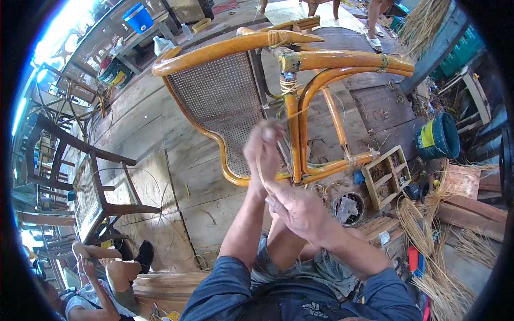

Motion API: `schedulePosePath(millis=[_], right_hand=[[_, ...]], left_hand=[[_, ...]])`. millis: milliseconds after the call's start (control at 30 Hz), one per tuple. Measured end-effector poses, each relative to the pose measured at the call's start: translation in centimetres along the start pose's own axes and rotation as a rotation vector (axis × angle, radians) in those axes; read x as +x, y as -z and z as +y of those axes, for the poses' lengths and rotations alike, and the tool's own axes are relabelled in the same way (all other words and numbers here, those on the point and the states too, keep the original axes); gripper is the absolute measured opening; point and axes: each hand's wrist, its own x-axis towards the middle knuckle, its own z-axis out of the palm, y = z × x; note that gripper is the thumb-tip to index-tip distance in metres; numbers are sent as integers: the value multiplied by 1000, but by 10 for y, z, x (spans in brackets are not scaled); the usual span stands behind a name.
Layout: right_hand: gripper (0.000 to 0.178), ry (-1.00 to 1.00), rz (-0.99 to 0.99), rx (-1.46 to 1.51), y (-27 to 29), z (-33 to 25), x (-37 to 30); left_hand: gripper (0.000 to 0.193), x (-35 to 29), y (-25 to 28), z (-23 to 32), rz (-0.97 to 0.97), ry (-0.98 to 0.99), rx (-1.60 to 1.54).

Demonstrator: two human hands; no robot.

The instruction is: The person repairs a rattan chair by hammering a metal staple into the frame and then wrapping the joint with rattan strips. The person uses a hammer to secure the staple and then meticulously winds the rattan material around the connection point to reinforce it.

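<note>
A rattan chair [292, 115] with glossy orange-brown poles and a woven cane panel [217, 88] lies tipped over in front of me. Thin cane strips bind its joints. My left hand [263, 150], blurred by motion, is raised in front of the frame with its fingers curled. A pale cane strip [259, 167] runs down along it to my right hand [300, 211]. That hand is closed in a pinch on the strip, lower and nearer to me. The strip's upper course near the chair's poles is too thin and blurred to follow fully.
At the right are a divided wooden box [386, 179], a dark bucket [438, 138], a tin [348, 208] and bundles of cane strips [423, 235]. On the left stands a dark chair [88, 187], with a seated person [101, 289] close by. A blue container [138, 18] sits far left.
</note>
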Motion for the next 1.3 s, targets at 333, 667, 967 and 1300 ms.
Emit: schedulePosePath(millis=[333, 667, 967, 1300], right_hand=[[28, -10, 176, -564, 81, 160, 96], [21, -330, 52, -657, 110, 97, 75], [32, -259, 106, -112, 13, 1, 28], [27, -237, 299, -314, 82, 107, 66]], left_hand=[[25, 74, -78, -110, -377, 832, -802], [34, 44, -35, -86, -156, 421, -8], [37, -20, -5, 13, -119, -26, 161], [19, 68, -20, -77, -135, 816, -956]])
